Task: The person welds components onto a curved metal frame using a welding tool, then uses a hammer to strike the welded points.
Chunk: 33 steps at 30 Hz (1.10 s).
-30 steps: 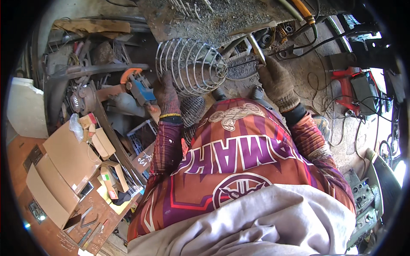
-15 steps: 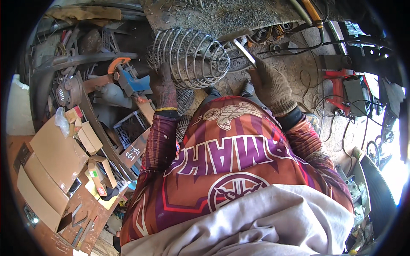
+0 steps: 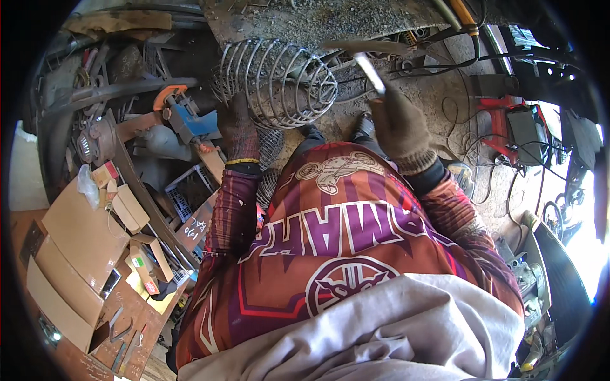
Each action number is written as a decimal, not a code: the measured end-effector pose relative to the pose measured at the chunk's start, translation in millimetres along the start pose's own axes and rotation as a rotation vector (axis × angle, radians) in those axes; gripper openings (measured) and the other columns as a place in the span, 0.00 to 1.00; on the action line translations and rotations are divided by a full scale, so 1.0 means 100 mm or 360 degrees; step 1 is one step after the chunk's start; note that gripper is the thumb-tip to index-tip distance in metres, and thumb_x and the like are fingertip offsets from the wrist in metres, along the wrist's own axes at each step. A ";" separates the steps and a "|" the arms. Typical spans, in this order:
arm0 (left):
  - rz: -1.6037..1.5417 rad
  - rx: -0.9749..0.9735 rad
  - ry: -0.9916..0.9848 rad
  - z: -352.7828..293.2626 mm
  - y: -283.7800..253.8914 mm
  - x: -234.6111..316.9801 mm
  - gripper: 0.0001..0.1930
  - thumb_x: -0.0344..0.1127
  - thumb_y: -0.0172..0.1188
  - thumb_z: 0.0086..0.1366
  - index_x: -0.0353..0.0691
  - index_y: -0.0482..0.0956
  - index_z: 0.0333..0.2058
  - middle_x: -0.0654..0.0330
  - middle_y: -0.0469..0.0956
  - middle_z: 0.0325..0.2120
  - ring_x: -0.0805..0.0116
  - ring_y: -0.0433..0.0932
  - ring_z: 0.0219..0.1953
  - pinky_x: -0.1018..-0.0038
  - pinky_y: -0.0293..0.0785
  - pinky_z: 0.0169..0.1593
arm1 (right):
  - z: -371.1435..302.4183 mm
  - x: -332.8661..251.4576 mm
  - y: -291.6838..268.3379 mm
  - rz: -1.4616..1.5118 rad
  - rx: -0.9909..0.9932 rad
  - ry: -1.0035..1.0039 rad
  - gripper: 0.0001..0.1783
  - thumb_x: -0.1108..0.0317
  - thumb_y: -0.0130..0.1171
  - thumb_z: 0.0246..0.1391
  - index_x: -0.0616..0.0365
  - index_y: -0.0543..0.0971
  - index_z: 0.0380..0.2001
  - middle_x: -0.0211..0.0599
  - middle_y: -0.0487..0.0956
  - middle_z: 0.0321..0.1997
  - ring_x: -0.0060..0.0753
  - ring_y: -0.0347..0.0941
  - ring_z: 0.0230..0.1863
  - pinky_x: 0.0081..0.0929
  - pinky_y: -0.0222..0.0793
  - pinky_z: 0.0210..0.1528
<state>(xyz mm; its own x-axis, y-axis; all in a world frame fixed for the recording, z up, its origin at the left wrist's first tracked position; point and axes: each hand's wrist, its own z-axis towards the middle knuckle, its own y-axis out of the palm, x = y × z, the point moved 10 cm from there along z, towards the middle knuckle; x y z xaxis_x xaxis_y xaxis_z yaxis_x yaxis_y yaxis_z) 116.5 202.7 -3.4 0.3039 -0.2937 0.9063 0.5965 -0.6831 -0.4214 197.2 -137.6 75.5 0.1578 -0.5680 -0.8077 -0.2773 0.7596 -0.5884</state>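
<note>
A cage of bent metal rods (image 3: 283,82), rounded like a basket, lies on its side at the edge of the gritty metal bench. My gloved left hand (image 3: 239,130) is closed on its near left rim. In my gloved right hand (image 3: 401,130), the fingers wrap round the pale metal handle of a chipping hammer (image 3: 370,72). The hammer's long narrow head is slightly smeared by motion and sits just beyond the cage's right end, apart from it as far as I can see. Another wire mesh piece (image 3: 271,147) shows below the cage, partly behind my left wrist.
Grit covers the metal bench top (image 3: 305,22) ahead. At left are a blue and orange tool (image 3: 190,120) and flattened cardboard (image 3: 82,228). A red and black machine (image 3: 502,130) stands on the floor at right, among loose cables. An orange-handled tool (image 3: 464,16) lies at the far right.
My right hand has turned the hammer slightly, and its head has lifted away from the cage's right end. My left hand keeps its hold; the whole view has shifted a little.
</note>
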 end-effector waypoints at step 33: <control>0.0088 -0.0167 0.0183 0.01 0.11 -0.01 0.26 0.43 0.52 0.69 0.31 0.65 0.59 0.49 0.72 0.55 0.59 0.73 0.53 0.69 0.65 0.57 | -0.01 0.00 -0.12 0.0047 0.0173 -0.0165 0.18 0.61 0.57 0.59 0.50 0.74 0.52 0.48 0.78 0.29 0.55 0.77 0.30 0.44 0.71 0.30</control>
<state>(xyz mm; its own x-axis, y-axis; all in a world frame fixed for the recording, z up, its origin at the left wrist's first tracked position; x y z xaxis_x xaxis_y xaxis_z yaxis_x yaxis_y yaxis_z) 123.6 196.0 -9.2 0.2435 -0.4030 0.8822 0.4983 -0.7284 -0.4703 199.0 -147.0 83.0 0.2494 -0.5135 -0.8211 -0.1798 0.8086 -0.5603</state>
